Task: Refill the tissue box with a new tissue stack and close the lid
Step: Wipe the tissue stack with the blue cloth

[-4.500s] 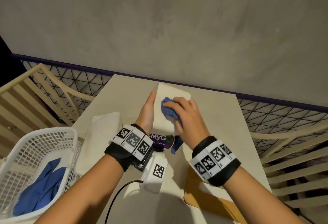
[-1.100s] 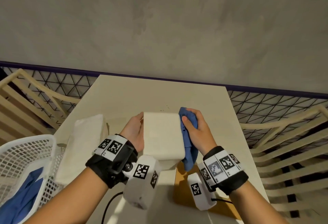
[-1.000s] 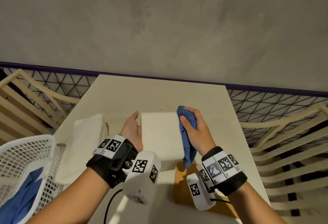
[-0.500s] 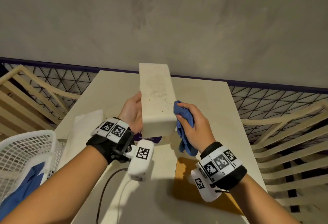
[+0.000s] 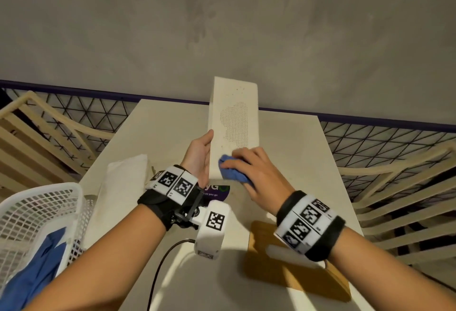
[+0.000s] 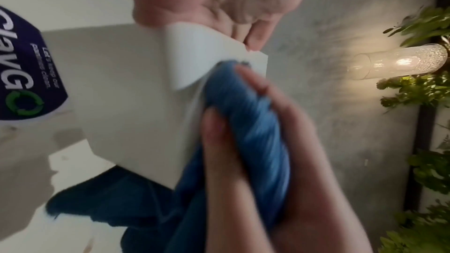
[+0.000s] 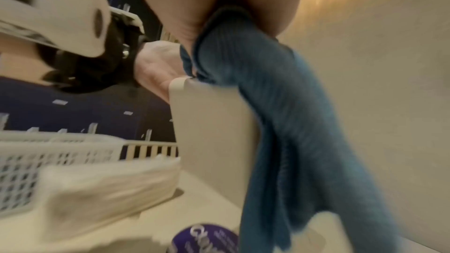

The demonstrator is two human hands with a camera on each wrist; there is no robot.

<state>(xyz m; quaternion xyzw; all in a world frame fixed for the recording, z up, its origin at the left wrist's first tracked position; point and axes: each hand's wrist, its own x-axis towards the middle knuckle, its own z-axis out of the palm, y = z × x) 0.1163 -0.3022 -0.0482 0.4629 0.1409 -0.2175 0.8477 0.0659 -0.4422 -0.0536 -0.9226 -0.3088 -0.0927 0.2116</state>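
A white tissue box (image 5: 233,123) with a dotted patch on its face stands tilted on end above the table. My left hand (image 5: 198,155) grips its lower left edge, thumb on the front. My right hand (image 5: 256,172) holds a bunched blue cloth (image 5: 230,171) and presses it against the box's lower face. In the left wrist view the cloth (image 6: 255,132) lies against the box (image 6: 126,103). A white tissue stack (image 5: 123,187) lies on the table to the left. A wooden lid (image 5: 291,271) lies flat near the front, under my right wrist.
A white mesh basket (image 5: 37,207) with another blue cloth (image 5: 32,271) inside stands at the front left. A purple sticker (image 5: 217,193) marks the beige table (image 5: 296,143) under the box. Slatted wooden chairs (image 5: 407,199) flank both sides, and a grey wall rises behind.
The box has gone from lying low between my hands to standing tilted on end. My right hand has brought the cloth from the box's right side onto its lower front face.
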